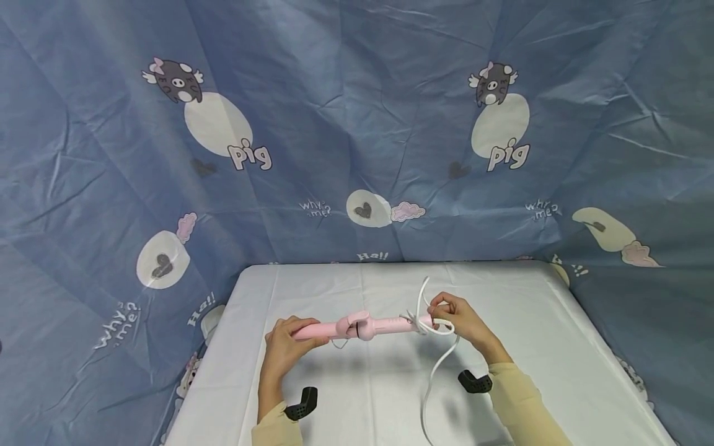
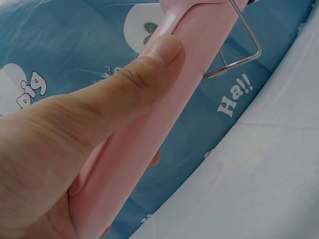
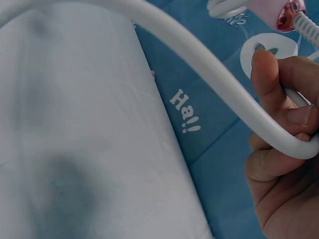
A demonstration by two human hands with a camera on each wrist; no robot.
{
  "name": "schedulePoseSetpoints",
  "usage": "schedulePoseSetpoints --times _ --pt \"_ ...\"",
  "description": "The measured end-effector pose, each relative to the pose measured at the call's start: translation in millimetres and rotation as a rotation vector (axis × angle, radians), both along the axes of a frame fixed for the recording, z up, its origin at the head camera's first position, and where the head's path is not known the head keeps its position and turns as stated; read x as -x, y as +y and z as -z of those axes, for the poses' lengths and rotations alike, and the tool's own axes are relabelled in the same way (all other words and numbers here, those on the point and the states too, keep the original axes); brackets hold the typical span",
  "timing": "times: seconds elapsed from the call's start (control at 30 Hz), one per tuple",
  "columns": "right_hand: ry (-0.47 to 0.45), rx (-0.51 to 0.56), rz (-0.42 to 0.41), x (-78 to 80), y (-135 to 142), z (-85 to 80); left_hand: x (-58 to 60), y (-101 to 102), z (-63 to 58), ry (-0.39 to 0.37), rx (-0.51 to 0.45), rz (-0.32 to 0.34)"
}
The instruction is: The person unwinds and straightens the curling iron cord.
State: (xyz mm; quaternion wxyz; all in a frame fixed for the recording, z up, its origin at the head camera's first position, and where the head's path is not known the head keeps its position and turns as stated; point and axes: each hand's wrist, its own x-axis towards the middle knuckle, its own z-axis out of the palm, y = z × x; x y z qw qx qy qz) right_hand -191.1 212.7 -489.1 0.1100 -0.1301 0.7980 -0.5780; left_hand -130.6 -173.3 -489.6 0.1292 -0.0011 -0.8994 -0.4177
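A pink curling iron is held nearly level above the white table. My left hand grips its barrel end, the thumb lying along the pink barrel in the left wrist view. A thin wire stand juts from the barrel's side. At the handle end, white cord is looped around the handle. My right hand pinches the white cord beside the handle's end, thumb and fingers curled on it. In the right wrist view the pink handle end shows a ribbed cord sleeve.
The white-covered table lies beneath both hands. A length of the cord hangs toward the table's near side. Behind and at both sides hangs a blue printed cloth.
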Motion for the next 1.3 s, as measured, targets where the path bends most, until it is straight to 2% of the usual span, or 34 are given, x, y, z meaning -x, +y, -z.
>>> schedulePoseSetpoints --times 0.2,0.5,0.83,1.3 --pt "0.051 -0.03 0.004 3.2 2.0 -4.8 -0.4 0.3 -0.1 -0.019 0.007 -0.008" --pt "0.058 -0.003 -0.033 7.3 3.4 -9.9 0.7 0.5 4.7 -0.042 0.025 -0.022" --pt "0.073 -0.006 -0.062 -4.3 1.7 -38.1 1.2 0.1 5.3 -0.044 0.022 -0.016" --pt "0.089 -0.007 -0.09 -12.2 -2.2 -49.8 1.3 1.5 5.4 -0.061 0.028 -0.031"
